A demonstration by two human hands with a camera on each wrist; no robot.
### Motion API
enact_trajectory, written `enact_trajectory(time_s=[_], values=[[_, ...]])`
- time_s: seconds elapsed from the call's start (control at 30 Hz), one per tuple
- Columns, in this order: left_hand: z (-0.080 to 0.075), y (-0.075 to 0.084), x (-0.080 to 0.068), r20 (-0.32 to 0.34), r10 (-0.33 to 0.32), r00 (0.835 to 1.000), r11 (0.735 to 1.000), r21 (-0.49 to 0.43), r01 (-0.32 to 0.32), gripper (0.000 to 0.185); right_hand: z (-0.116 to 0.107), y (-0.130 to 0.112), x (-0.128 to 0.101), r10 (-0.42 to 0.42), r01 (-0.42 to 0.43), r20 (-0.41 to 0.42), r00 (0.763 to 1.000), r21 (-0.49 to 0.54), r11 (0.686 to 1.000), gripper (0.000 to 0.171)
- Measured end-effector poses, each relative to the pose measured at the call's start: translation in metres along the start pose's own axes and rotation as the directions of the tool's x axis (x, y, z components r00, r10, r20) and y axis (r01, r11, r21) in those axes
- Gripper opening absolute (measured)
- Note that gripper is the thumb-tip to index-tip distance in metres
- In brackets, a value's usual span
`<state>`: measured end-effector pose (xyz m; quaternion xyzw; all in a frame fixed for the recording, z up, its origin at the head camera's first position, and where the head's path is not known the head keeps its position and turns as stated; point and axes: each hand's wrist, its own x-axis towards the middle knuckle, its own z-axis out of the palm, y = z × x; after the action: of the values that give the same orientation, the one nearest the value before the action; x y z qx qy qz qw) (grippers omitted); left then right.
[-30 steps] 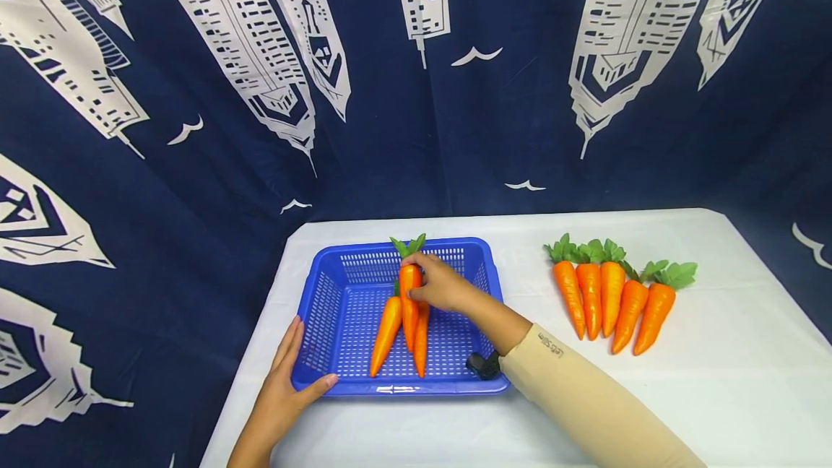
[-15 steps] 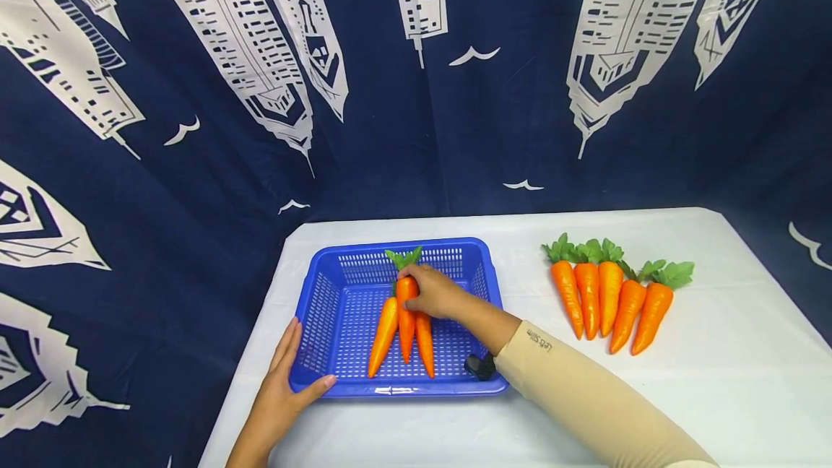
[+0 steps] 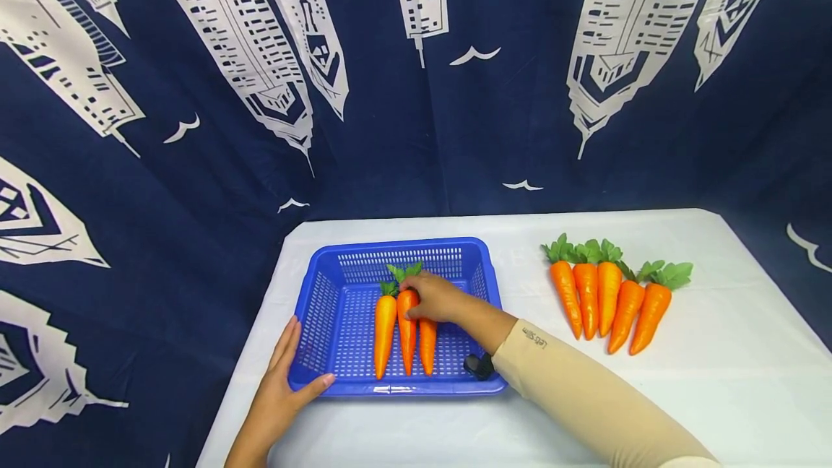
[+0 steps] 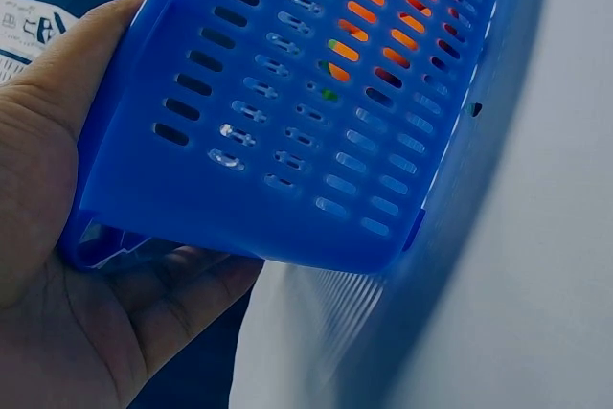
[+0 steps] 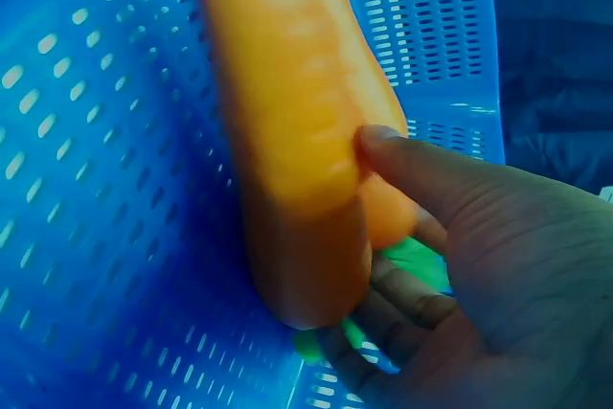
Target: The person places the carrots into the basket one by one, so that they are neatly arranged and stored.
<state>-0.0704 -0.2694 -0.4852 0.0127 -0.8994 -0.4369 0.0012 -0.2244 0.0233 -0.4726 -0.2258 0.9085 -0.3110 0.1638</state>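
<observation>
A blue plastic basket [image 3: 393,387] holds three carrots with green leaves, lying side by side. My right hand [image 3: 440,300] reaches in and holds the middle carrot [image 3: 407,344] by its thick, leafy end. To its left lies a lighter orange carrot [image 3: 385,334]; the right carrot [image 3: 427,349] is partly covered by this hand. In the right wrist view the thumb presses a carrot's side [image 5: 388,217], behind a nearer carrot [image 5: 287,93]. My left hand [image 3: 281,385] rests at the basket's front left corner, thumb at the front rim, straight fingers along the left side.
Several more carrots [image 3: 609,302] lie in a row on the white table [image 3: 728,352], right of the basket. A black device [image 3: 479,367] shows under my right wrist, near the basket's front right corner. A navy cloth [image 3: 390,150] printed with buildings hangs behind the table.
My right hand has lowered the middle carrot toward me, between the other two. The left carrot has swung straighter, and its leaves now show. My left hand stays at the corner.
</observation>
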Motion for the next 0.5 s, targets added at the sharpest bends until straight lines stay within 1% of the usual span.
enact_trajectory(time_s=[0.1,0.23,0.4,0.5], values=[[-0.0003,0.0006,0.0011,0.003,-0.005,1.0,1.0,-0.004,0.005,0.108,0.001,0.0018,0.0016,0.014,-0.014,0.016,1.0,-0.02,1.0,0.041],[0.0002,0.0004,0.0014,0.002,-0.004,1.0,1.0,-0.006,0.004,0.109,0.0009,0.0022,0.0014,0.025,-0.025,0.03,0.999,-0.016,1.0,0.041],[0.0004,-0.0001,0.0009,-0.003,0.001,1.0,1.0,-0.007,-0.001,0.109,-0.0008,0.0018,0.0009,0.013,-0.014,0.034,0.999,0.029,0.999,0.042],[0.0002,-0.0007,0.001,-0.006,0.008,1.0,1.0,-0.007,-0.008,0.109,-0.0022,0.0034,0.0025,0.005,-0.006,0.008,1.0,0.072,0.997,0.041]])
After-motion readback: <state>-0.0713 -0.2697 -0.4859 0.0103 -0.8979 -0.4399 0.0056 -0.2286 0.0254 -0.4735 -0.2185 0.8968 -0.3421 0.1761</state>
